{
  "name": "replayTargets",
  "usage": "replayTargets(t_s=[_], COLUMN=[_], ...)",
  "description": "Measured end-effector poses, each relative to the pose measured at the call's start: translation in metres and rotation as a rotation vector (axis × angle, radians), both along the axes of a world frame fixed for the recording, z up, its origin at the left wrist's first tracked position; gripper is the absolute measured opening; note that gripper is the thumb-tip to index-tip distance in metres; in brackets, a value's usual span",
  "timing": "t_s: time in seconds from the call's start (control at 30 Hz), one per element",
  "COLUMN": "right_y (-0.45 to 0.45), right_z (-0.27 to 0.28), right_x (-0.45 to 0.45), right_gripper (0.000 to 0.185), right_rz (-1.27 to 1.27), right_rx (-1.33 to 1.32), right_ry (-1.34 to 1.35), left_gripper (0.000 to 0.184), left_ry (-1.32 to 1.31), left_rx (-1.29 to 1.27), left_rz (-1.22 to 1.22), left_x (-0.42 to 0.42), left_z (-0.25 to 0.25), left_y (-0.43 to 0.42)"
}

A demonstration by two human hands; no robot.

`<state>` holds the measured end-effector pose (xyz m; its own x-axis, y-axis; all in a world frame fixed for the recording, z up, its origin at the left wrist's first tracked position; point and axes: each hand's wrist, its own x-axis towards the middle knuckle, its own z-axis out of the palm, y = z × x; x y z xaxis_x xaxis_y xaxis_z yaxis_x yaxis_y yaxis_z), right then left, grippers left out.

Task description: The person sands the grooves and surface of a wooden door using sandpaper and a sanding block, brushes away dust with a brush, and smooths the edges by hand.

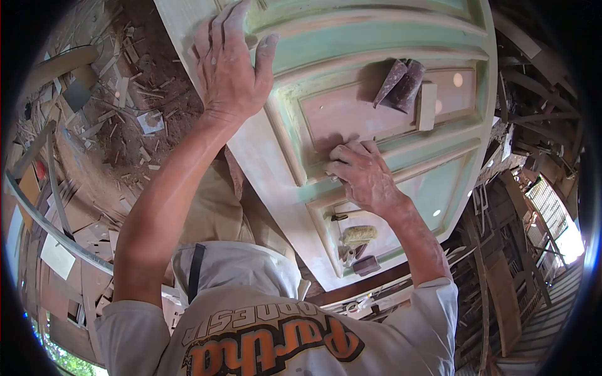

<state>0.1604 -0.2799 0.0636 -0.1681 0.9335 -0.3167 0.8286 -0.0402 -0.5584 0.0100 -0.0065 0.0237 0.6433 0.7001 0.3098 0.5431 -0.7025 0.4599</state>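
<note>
A carved wooden door panel with pale green recesses and raised mouldings lies in front of me. My left hand rests flat on its left border, fingers stretched out and dusty. My right hand presses at the inner corner of a framed recess, with its fingers bent together; whatever is under the fingertips is hidden. Beyond it, in the recess, lie a folded dark purple sheet of sandpaper and a small pale wood block. Nearer to me, a yellowish roll and a small dark block sit in another recess.
Wood scraps and shavings litter the dirt floor at left. A curved strip and boards lean at lower left. Stacked timber stands close along the right side, near a bright opening.
</note>
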Motion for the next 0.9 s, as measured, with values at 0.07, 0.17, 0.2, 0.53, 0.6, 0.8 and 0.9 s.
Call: replayTargets(t_s=[0.07, 0.17, 0.2, 0.53, 0.6, 0.8, 0.9], right_y=[-0.005, 0.004, 0.002, 0.005, 0.005, 0.006, 0.009], right_z=[-0.004, -0.006, -0.003, 0.002, 0.001, -0.005, -0.001], right_x=[-0.010, -0.022, -0.018, -0.017, 0.002, -0.015, -0.016], right_gripper=[0.022, 0.020, 0.025, 0.031, 0.024, 0.019, 0.019], right_rz=[-0.032, -0.049, -0.018, -0.003, 0.032, 0.022, -0.003], right_rx=[-0.008, 0.018, -0.001, -0.030, -0.030, -0.017, 0.010], right_ry=[0.043, 0.099, 0.082, 0.155, 0.100, 0.116, 0.125], left_gripper=[0.065, 0.065, 0.066, 0.065, 0.072, 0.063, 0.068], left_ry=[-0.016, -0.012, 0.025, 0.010, -0.068, 0.008, -0.081], left_rx=[0.011, 0.027, 0.000, -0.003, -0.026, -0.032, -0.008], left_rz=[-0.003, 0.002, -0.001, 0.015, 0.029, 0.011, 0.003], left_x=[-0.002, 0.000, -0.001, -0.002, -0.002, 0.002, -0.002], left_z=[-0.007, -0.004, -0.002, -0.010, -0.018, 0.002, -0.028], left_y=[0.000, 0.003, 0.001, 0.003, 0.004, 0.001, 0.006])
